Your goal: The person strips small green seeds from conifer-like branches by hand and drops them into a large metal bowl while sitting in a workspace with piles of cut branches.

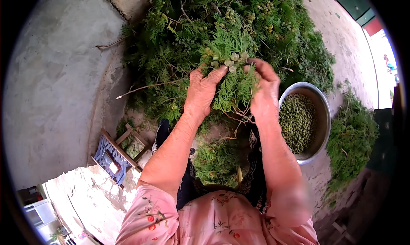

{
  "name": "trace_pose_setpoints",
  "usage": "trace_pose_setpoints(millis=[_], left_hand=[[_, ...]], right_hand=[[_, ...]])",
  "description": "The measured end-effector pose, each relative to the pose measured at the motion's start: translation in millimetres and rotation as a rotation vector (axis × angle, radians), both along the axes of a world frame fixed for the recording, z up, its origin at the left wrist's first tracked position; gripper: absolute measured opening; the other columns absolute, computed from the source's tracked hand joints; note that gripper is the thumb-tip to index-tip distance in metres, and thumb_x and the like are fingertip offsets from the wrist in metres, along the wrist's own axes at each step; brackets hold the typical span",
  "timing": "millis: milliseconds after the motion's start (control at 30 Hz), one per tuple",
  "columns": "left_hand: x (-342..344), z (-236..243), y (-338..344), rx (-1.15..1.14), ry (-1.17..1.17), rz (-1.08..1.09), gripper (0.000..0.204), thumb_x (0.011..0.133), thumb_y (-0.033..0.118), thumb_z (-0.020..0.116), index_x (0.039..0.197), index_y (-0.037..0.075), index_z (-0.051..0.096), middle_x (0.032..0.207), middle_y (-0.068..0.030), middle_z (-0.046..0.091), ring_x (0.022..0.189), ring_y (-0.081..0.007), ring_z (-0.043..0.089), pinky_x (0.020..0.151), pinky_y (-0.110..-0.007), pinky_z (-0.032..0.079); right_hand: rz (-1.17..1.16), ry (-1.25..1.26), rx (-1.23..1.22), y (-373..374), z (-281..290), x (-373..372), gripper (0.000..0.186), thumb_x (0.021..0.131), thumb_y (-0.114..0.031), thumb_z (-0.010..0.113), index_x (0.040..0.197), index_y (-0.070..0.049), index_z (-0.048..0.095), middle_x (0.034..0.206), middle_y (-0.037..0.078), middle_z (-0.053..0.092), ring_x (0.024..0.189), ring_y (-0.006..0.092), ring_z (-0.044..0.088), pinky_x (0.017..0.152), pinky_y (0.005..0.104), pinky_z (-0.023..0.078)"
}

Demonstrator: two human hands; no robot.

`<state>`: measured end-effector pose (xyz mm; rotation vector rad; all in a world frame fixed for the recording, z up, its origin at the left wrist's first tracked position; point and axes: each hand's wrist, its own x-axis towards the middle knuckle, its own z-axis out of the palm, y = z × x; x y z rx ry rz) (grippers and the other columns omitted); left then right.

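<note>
A leafy green conifer sprig (232,85) with a cluster of pale green cones (231,62) is between my hands, in front of my knees. My left hand (201,91) is closed round the sprig's left side, its thumb pressed beside the cones. On the other side, my right hand (265,85) has its fingers curled in against the cones' right edge; what lies between its fingertips is hidden. Just right of my right forearm stands a round metal basin (326,121), partly filled with loose small green cones (297,123).
A large heap of cut conifer branches (171,40) spreads ahead of my hands. More greenery (352,136) lies right of the basin, and some (215,159) between my legs. A small wooden stool (117,153) with a woven seat sits at left, by a concrete surface (55,87).
</note>
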<state>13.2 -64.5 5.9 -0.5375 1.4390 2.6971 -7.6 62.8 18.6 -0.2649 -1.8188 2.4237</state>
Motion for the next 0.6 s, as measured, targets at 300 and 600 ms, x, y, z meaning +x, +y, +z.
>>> trace_pose_setpoints(millis=[300,600], left_hand=[[-0.6,-5.2,-1.2,-0.094,0.003,0.084,0.065,0.076,0.013,0.066,0.121,-0.007,0.024,0.102,-0.0140,0.056,0.091,-0.0155,0.053,0.079,-0.028,0.044],[-1.2,14.6,-2.7,-0.019,0.040,-0.093,0.039,0.072,0.004,0.065,0.105,-0.005,0.046,0.085,-0.0088,0.061,0.073,-0.0133,0.057,0.063,-0.025,0.049]], right_hand=[[0.208,0.087,0.304,-2.8,12.5,12.9,0.014,0.077,-0.009,0.064,0.086,0.001,0.059,0.074,0.002,0.059,0.059,0.0069,0.052,0.052,0.0186,0.044],[0.272,0.041,0.278,-6.1,-1.5,-0.6,0.013,0.077,-0.008,0.064,0.085,0.002,0.060,0.072,0.001,0.058,0.060,0.0063,0.046,0.055,0.0210,0.040]])
